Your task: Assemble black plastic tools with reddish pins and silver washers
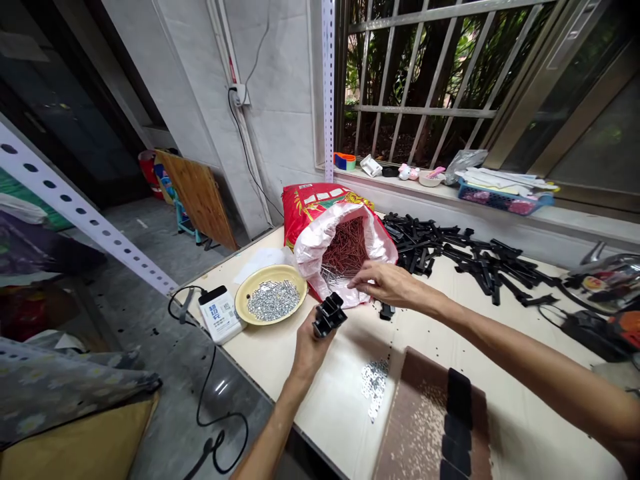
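My left hand (309, 348) is closed around a bundle of black plastic parts (330, 315), held upright above the table. My right hand (383, 282) is at the mouth of a red and white bag (320, 250), its fingers drawn together; whatever they may pinch is too small to make out. Inside the bag lie many thin reddish-brown pins (347, 248), with silvery ones (334, 275) near the lip. Left of the bag, a yellow bowl (241, 308) holds small shiny metal pieces. A loose pile of similar metal pieces (375, 383) lies on the table nearer me.
Black plastic parts (470, 253) are heaped along the window wall. A brown board (410, 427) with black blocks (457, 427) lies in front. A white box (221, 313) with a black cable stands at the table's left edge. Small items and a blue basket (505, 193) occupy the sill.
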The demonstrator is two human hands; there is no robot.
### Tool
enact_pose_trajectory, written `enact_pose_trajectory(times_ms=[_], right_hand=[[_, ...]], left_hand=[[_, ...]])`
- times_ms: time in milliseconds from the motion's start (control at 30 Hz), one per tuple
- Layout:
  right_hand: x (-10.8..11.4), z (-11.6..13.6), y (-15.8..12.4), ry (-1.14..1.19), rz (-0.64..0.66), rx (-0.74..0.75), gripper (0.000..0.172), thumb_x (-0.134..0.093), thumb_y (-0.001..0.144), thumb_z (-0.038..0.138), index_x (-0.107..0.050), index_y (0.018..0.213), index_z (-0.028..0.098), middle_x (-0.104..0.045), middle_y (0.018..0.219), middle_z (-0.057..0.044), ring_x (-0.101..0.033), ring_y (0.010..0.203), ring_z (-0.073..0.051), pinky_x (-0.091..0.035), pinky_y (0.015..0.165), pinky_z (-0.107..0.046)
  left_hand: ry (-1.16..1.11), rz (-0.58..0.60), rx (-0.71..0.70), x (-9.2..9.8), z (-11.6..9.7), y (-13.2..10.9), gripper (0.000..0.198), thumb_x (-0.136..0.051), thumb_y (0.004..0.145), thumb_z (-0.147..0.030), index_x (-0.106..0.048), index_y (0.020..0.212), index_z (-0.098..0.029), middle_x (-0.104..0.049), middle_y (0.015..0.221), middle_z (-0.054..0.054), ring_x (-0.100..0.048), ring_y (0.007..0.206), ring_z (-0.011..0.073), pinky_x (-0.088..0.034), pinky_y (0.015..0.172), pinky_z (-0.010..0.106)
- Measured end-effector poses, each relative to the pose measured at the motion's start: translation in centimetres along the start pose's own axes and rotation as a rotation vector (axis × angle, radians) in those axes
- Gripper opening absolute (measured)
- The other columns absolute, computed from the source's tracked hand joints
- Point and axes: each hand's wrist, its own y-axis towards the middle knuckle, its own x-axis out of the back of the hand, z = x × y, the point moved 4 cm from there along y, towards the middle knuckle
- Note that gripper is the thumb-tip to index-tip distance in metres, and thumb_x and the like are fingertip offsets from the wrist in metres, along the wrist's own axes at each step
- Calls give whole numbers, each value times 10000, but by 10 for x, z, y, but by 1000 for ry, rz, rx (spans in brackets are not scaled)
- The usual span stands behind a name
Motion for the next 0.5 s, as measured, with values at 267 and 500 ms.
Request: enact_pose_trajectory(times_ms=[267, 500], right_hand=[[0, 32, 8, -227, 138, -28, 194, -608, 791, 189, -634, 981, 223, -660, 780, 18, -577, 683, -111, -286, 537, -204], [-24, 45, 13, -529, 152, 96, 104, -486, 865, 145, -570, 912, 187, -623, 846, -9, -533, 656, -119, -219, 489, -243]], left_hand=[[191, 60, -177, 1, -8, -4, 373, -575, 709, -107, -569, 1076, -176, -632, 1053, 81, -584, 994, 238, -434, 859, 344], [117, 98, -150, 1, -7, -8, 382, -587, 700, -122, -574, 1078, -175, -642, 1039, 75, -593, 983, 236, -439, 849, 331]])
